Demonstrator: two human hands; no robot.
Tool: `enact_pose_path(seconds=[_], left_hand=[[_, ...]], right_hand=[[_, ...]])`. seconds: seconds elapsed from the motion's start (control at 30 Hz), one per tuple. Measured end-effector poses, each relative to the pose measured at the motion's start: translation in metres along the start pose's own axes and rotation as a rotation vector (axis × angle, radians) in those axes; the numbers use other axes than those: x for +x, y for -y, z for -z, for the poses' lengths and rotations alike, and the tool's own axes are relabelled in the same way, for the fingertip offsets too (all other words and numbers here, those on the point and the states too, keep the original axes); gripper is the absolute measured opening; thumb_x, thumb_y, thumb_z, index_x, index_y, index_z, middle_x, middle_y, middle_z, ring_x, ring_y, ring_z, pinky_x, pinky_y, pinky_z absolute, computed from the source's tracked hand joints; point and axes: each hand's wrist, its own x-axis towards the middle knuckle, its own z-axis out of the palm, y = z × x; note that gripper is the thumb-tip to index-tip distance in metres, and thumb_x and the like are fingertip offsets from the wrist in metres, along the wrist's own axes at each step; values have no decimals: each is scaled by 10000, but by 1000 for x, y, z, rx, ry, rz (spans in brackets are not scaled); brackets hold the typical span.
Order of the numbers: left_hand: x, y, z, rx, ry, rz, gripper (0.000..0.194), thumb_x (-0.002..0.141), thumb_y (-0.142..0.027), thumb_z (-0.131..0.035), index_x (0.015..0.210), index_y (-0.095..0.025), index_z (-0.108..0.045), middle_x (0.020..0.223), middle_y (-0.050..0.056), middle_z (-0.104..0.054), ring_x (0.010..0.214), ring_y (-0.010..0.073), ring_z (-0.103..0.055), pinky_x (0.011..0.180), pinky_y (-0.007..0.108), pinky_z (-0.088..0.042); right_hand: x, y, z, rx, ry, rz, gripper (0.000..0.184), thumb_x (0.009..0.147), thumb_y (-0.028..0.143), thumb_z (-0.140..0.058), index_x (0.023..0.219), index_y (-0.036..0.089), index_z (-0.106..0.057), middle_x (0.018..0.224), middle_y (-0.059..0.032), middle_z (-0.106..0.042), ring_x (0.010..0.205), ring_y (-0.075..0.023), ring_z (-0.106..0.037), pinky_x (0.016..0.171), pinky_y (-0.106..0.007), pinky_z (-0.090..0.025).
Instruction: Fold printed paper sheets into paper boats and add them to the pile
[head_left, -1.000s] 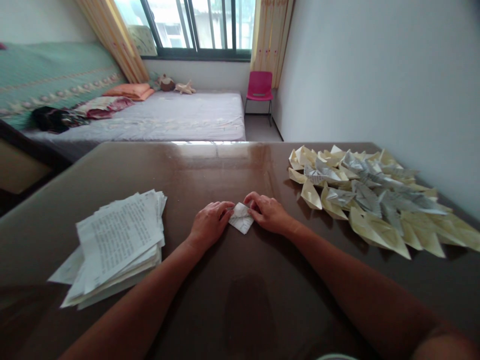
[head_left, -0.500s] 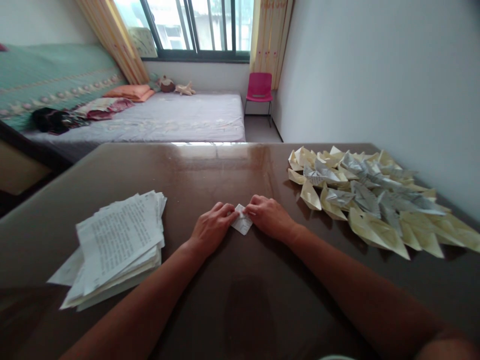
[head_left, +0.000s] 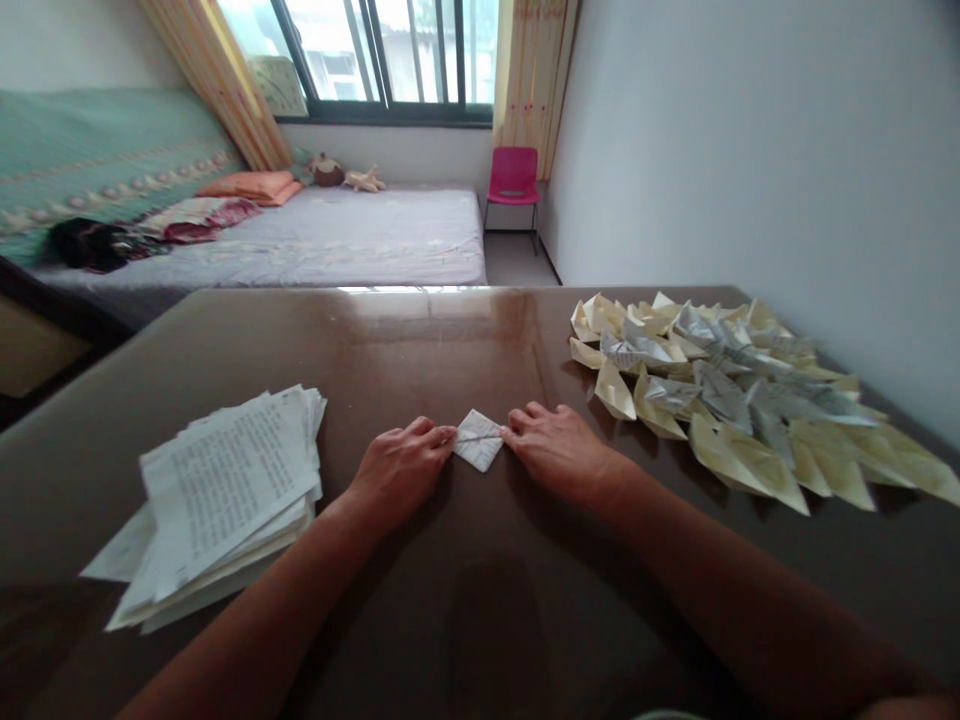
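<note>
A small folded piece of printed paper (head_left: 479, 439), diamond-shaped, lies on the dark brown table (head_left: 420, 340) between my hands. My left hand (head_left: 401, 467) pinches its left corner with curled fingers. My right hand (head_left: 559, 446) pinches its right corner, the other fingers resting on the table. Both forearms reach in from the bottom of the view.
A stack of printed sheets (head_left: 225, 495) lies at the left of the table. A heap of folded paper boats (head_left: 735, 390) covers the right side by the white wall. Beyond the table are a bed (head_left: 315, 235), a pink chair (head_left: 513, 180) and a window.
My hands have slid apart to the paper's two side corners, uncovering the diamond shape that they partly hid before. The view shifted slightly.
</note>
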Motion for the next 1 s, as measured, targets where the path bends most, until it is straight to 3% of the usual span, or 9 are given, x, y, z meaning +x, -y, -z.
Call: enact_pose_path(seconds=[0.13,0.23,0.3,0.43,0.57,0.73,0.87,1.0], left_hand=[[0,1,-2,-18,-32,21,208,839,-152,-482,910,-207,-670,1023,37,-697,907,197,-606,684,295,-507],[0,0,-6,-43,-58,26,180,820,-149,-470,866,-188,-640,1011,48,-679,907,202,-598,697,309,-512],[0,0,-9,-45,-66,31,155,810,-146,-469,848,-179,-616,986,59,-664,898,203,-588,710,315,-511],[0,-2,-11,-48,-61,47,121,811,-147,-465,822,-180,-581,941,61,-638,879,200,-570,725,312,-500],[1,-4,-11,-114,-76,97,120,846,-166,-459,870,-186,-574,961,54,-625,904,197,-571,747,309,-493],[6,-5,-15,-305,-253,222,311,896,-340,-523,1174,-200,-538,1056,60,-626,935,185,-580,826,320,-484],[9,-2,-18,-562,-206,255,191,911,-314,-508,978,-239,-671,903,17,-644,791,131,-592,724,254,-483],[12,1,-18,-885,-175,381,223,874,-336,-549,995,-201,-679,830,18,-621,653,101,-576,593,216,-478]], right_hand=[[11,-5,-6,57,-120,-69,245,936,299,-444,924,209,-671,987,-109,-637,962,-251,-544,720,-350,-419],[23,-6,-19,155,-280,-151,305,932,447,-454,948,203,-636,1017,-99,-609,998,-239,-520,764,-336,-422],[29,-6,-30,242,-306,-165,299,896,478,-514,945,201,-615,1018,-87,-596,997,-222,-512,775,-317,-422],[35,-5,-44,407,-319,-180,233,819,415,-632,891,198,-585,977,-58,-592,953,-196,-519,759,-294,-418],[36,-5,-45,600,-310,-141,129,792,280,-643,861,203,-566,819,-5,-606,777,-148,-546,671,-255,-406],[35,-1,-40,859,-373,82,69,848,168,-540,868,204,-596,822,7,-648,766,-123,-584,693,-236,-432],[38,2,-43,1068,-514,60,81,838,229,-588,914,205,-575,838,1,-656,777,-128,-613,705,-251,-472],[44,-4,-45,1296,-585,-31,256,832,364,-608,1022,206,-538,922,-31,-666,810,-141,-629,704,-273,-499]])
